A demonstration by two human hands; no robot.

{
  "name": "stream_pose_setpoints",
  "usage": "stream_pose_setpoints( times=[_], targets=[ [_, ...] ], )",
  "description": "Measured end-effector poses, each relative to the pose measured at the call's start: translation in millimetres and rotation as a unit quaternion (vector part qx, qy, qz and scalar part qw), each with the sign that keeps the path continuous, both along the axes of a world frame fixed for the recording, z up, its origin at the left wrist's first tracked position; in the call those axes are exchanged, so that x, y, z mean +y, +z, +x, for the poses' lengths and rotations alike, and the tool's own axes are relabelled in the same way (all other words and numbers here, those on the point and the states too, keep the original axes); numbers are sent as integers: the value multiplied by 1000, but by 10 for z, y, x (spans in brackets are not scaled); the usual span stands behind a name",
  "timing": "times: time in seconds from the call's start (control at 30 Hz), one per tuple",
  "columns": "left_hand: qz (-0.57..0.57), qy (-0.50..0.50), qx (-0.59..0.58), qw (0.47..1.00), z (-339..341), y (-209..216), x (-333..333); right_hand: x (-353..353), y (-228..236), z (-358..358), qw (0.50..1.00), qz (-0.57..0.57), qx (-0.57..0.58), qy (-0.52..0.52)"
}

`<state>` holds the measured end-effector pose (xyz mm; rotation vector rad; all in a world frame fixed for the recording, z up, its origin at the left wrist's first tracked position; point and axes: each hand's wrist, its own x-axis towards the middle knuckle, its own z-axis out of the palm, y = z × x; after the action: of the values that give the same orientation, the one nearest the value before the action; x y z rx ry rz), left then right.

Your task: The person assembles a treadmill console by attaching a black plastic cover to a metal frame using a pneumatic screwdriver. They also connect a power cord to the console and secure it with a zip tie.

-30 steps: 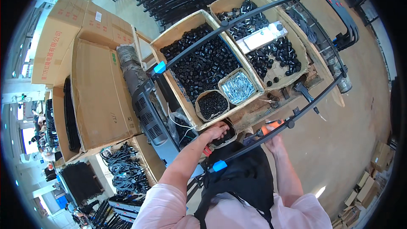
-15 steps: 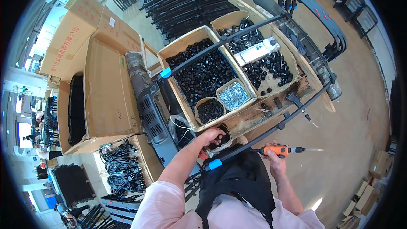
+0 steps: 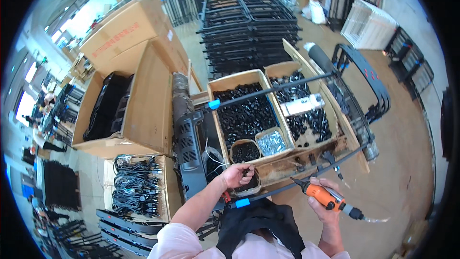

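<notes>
My right hand (image 3: 328, 201) is wrapped around an orange power screwdriver (image 3: 322, 194), its dark tip pointing left and a hose end trailing right. My left hand (image 3: 238, 176) is raised over a small bin of dark small parts (image 3: 249, 187), fingers curled and pinched together. What they hold, if anything, is too small to name. Between me and the boxes lies a black metal frame (image 3: 275, 193) with blue corner pieces (image 3: 242, 203). Just beyond the left hand stand a tub of small black screws (image 3: 245, 152) and a tub of silvery screws (image 3: 271, 143).
A large carton of black caps (image 3: 247, 115) and a second carton of black fittings (image 3: 306, 127), with a silver block (image 3: 303, 105) across it, stand ahead. Coiled cables (image 3: 136, 184) fill a box at left. Stacked black frames (image 3: 249, 33) are at the back.
My left hand has lifted out of the small bin. The screwdriver has swung so its tip points up-left, nearer the frame. My view has tilted up.
</notes>
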<state>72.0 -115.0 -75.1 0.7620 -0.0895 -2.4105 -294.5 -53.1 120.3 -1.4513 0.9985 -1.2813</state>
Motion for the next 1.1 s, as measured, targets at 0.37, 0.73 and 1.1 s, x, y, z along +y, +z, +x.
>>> stream_pose_setpoints(
  times=[0.37,0.73,1.1],
  targets=[
    [-122,269,-53,954,-295,333,379,-548,33,584,990,-6,-35,136],
    [-78,418,-211,880,-434,591,957,-821,-244,1215,965,38,-70,250],
    [-36,498,-275,822,-285,534,1195,-801,-317,1666,951,74,-62,295]
  ],
)
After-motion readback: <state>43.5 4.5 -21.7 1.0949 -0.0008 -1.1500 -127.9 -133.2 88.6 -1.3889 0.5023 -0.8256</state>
